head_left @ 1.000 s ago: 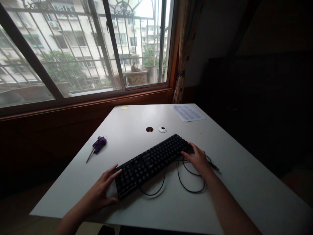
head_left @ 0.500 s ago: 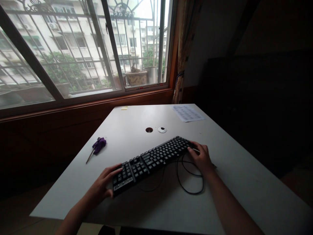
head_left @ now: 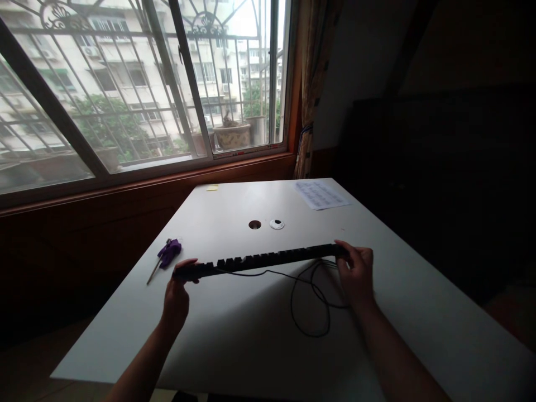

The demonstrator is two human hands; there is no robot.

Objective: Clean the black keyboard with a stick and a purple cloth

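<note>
A black computer keyboard [head_left: 268, 260] is held up above the white table, tipped so that its long edge faces me and its key tops are mostly out of sight. My left hand [head_left: 178, 293] grips its left end, and my right hand [head_left: 355, 273] pinches the right end between thumb and fingers. From the keyboard's edge a thin black cable [head_left: 312, 335] runs rightward and hangs in loops beneath it, near my right hand. A shadow lies on the table under the keyboard.
On the white table [head_left: 419, 324] a purple cloth [head_left: 171, 253] with a thin brush-like stick [head_left: 154, 269] lies at left. A round hole [head_left: 254, 224] and a white ring-shaped cap [head_left: 277, 224] are mid-table. Printed paper [head_left: 321, 194] and a yellow note [head_left: 212, 187] lie at the far edge.
The keyboard has been tipped from keys facing me to edge-on and brought closer to level. My left hand has moved up and away from me; the cable loops shifted left.
</note>
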